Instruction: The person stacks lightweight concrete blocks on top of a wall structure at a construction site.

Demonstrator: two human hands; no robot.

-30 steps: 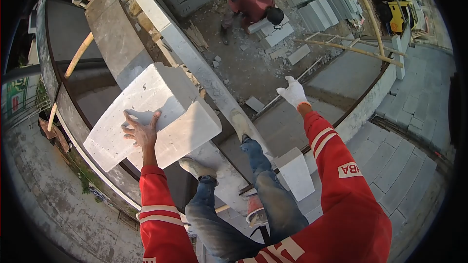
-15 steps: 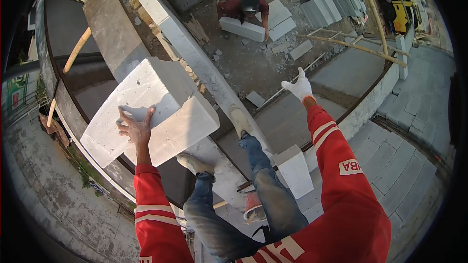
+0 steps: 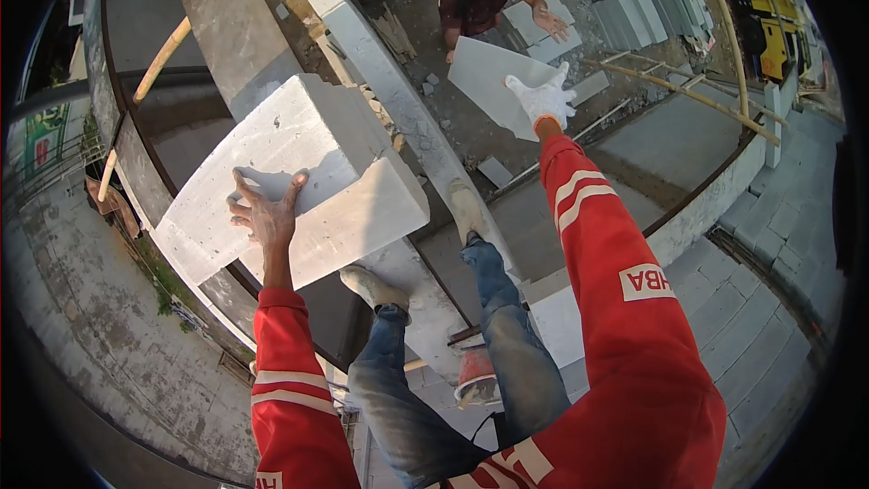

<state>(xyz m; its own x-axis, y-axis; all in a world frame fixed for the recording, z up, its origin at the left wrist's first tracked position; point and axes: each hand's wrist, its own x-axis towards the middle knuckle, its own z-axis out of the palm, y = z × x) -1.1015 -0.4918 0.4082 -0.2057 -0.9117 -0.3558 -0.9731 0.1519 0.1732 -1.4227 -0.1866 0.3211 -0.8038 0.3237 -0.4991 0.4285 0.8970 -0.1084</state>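
Wearer: 2 hands, i.e. 1 bare L hand & 1 R hand w/ 1 white glove. 2 shoes, 1 bucket. 1 co-worker, 1 yellow truck. Nr L hand: 2 white blocks. Nr R hand: 1 flat block. 1 part-hidden block lower down. Back stack: approx. 8+ blocks, too small to count exactly.

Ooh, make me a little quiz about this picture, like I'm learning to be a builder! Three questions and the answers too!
1. What is right under the left hand?
2. True or false: the right hand is bare.
3. Pick one. The other worker is holding: A, a rope; B, a flat block; C, a hammer.

Key:
1. A big white block.
2. False; it wears a white glove.
3. B.
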